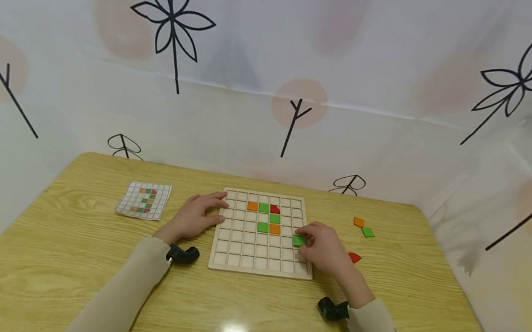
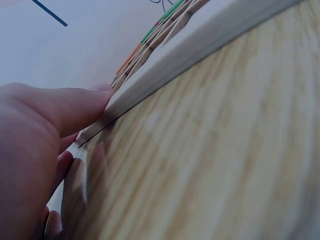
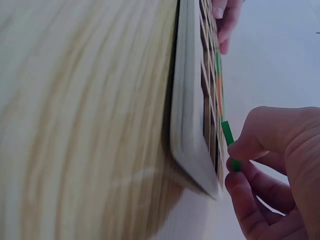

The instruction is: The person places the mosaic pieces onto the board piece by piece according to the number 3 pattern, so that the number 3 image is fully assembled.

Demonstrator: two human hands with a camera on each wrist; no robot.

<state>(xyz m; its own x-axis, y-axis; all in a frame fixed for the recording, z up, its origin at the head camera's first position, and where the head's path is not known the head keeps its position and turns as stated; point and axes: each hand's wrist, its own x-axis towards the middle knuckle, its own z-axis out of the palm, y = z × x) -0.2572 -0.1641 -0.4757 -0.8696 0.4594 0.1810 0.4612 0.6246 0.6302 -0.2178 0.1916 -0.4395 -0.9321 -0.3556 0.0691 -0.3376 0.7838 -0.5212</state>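
A wooden grid board lies on the table, with orange, green and red tiles set in its upper middle cells. Among them are an orange square, a red quarter-round tile and a green square. My left hand rests at the board's left edge, thumb and fingertips touching its rim with fingers fairly straight. Over the board's right columns, my right hand pinches a green square tile between thumb and fingers. In the right wrist view that tile is tilted, close over the grid.
Right of the board lie a loose orange tile, a green tile and a red quarter-round piece, partly behind the right hand. A paper pattern card with a coloured grid lies at left. A patterned cloth hangs behind the table.
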